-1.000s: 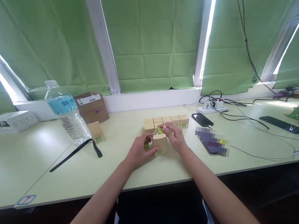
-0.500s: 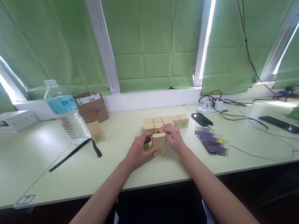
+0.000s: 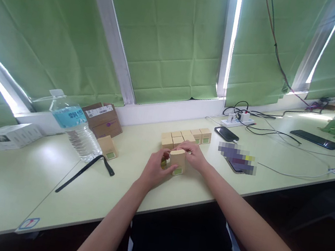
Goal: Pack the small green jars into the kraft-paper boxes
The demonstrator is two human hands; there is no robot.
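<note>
A small tan cardboard box (image 3: pixel 177 161) with a pale green label stands upright near the front of the table (image 3: pixel 135 167). My left hand (image 3: pixel 158 167) grips it from the left, with the thumb across its near face. My right hand (image 3: pixel 192 154) is closed at its upper far edge, its fingertips partly hidden behind the box. A bit of something yellowish shows between the left thumb and fingers; I cannot make out what it is. Just beyond my hands several similar small boxes (image 3: pixel 176 134) stand close together in rows.
Left of my hands are another small box (image 3: pixel 107 147), a water bottle (image 3: pixel 78 130), a black strap (image 3: pixel 82 173), a brown carton (image 3: pixel 105 123) and a white box (image 3: pixel 8 137). On the right lie phones (image 3: pixel 226 134), a power strip (image 3: pixel 235 122) and cables.
My right fingers have shifted slightly at the top of the box, and the box top has tilted a little. My left hand keeps its grip.
</note>
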